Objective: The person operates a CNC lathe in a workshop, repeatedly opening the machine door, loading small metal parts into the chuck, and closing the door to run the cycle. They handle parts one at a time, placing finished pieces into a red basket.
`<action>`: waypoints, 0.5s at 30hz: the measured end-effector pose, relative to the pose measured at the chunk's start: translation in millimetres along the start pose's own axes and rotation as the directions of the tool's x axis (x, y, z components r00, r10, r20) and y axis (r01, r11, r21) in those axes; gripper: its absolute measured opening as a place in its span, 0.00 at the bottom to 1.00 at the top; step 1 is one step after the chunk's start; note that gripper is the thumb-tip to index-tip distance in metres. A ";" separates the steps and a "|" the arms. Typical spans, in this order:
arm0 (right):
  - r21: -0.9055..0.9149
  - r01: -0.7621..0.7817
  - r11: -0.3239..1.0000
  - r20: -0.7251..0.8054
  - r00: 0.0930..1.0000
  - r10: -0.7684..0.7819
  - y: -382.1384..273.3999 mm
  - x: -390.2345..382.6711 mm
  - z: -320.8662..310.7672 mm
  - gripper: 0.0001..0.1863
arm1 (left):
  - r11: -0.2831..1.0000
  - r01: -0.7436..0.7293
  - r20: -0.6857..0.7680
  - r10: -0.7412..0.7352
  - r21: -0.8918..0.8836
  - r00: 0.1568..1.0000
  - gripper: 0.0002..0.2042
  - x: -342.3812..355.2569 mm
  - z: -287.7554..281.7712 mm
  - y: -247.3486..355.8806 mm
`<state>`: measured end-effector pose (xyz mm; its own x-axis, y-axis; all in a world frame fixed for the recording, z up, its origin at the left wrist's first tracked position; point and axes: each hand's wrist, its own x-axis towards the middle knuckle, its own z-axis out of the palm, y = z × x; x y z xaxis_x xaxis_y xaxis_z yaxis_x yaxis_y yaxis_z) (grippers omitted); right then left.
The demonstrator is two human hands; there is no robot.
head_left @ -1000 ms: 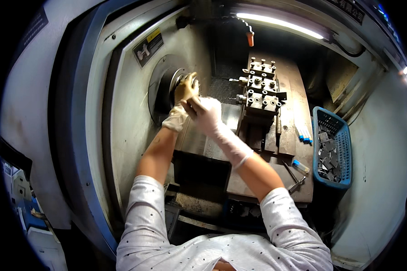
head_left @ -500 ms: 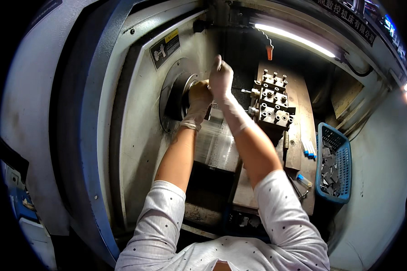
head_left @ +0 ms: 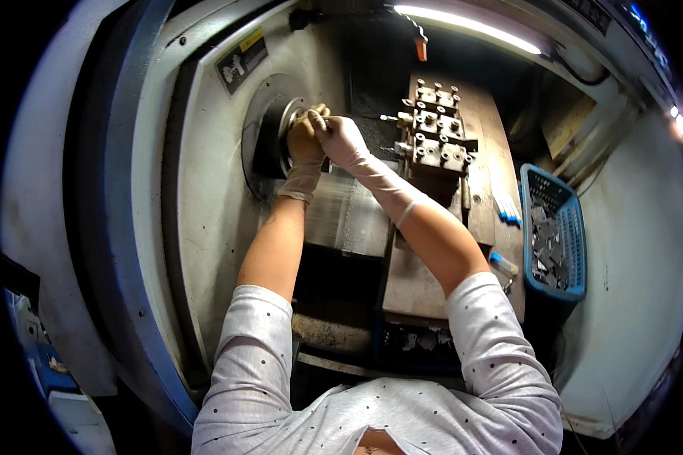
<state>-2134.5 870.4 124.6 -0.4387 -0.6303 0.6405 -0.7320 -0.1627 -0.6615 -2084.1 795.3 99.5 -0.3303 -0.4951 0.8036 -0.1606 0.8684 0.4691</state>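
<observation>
My left hand (head_left: 305, 144), in a stained, pale glove, is closed at the front of the lathe's round chuck (head_left: 282, 121). What lies inside its fingers is hidden. Just to the right, my right hand (head_left: 341, 142), also gloved, bends in with its thumb and fingers pressed together, touching or nearly touching the left fingers. Anything it grips is too small or too covered to make out. A short way right of both hands stands a metal tool block (head_left: 440, 129) with several bolts and tools pointing toward the chuck.
A blue plastic basket (head_left: 530, 262) of dark metal pieces stands at the right. White tubes with blue ends (head_left: 507, 208) and a small blue-capped bottle (head_left: 503, 264) lie on the brown bed (head_left: 417, 288). A bright tube lamp (head_left: 470, 28) and an orange nozzle (head_left: 421, 49) are at the top.
My right hand has come down and left from a raised position, its thumb side now against the left hand. My left hand stays at the chuck. The whole view has shifted somewhat.
</observation>
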 end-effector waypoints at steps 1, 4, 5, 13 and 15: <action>0.016 0.051 0.999 0.045 0.998 -0.051 -1.1 -6.6 -6.0 0.17 | 0.999 -0.038 -0.022 0.038 0.007 0.999 0.12 -7.4 1.4 -2.3; -0.145 0.165 0.976 0.150 0.978 -0.143 12.4 -21.1 -20.3 0.13 | 0.983 -0.118 0.060 0.128 -0.137 0.990 0.18 -15.4 18.2 -3.6; -0.262 0.162 0.952 0.223 0.969 -0.103 4.1 -24.1 -25.5 0.13 | 0.976 -0.106 0.109 0.128 -0.188 0.986 0.18 -19.7 23.0 -12.7; -0.292 0.046 0.955 0.404 0.911 0.079 -57.6 -119.6 -105.0 0.14 | 0.984 -0.148 -0.168 0.164 0.100 0.972 0.11 -27.4 15.3 22.8; -0.353 -0.024 0.935 0.414 0.892 0.179 -52.9 -161.8 -124.0 0.13 | 0.973 -0.184 -0.114 0.201 0.142 0.973 0.13 -23.5 1.4 8.2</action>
<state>-2089.4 1075.1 104.3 -0.3065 -0.9060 0.2918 -0.8583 0.1305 -0.4962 -2079.0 814.1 83.9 -0.2476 -0.3104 0.9178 -0.2278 0.9394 0.2562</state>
